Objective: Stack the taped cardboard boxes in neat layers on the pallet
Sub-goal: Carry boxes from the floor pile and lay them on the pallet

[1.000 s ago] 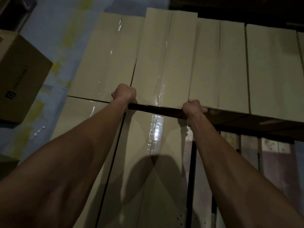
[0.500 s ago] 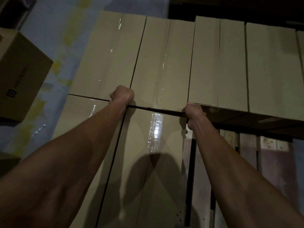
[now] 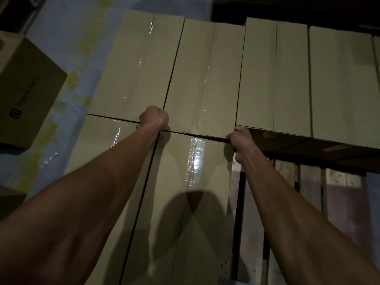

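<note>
**Both hands on the box edge**

Nearest the camera, a taped box (image 3: 181,202) lies flat beside bare pallet (image 3: 308,182) slats. Past it, the left hand (image 3: 153,118) and right hand (image 3: 240,138) are curled tight on the near bottom corners of the middle box (image 3: 203,79), which looks seated flush in the back row, though it's dim. A loose carton (image 3: 24,89) sits off left on the floor (image 3: 67,48).

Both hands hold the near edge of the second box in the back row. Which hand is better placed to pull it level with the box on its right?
Right, probably. The right hand grips the box at the corner beside the raised neighbour box; the left hand holds its far-side corner.
</note>
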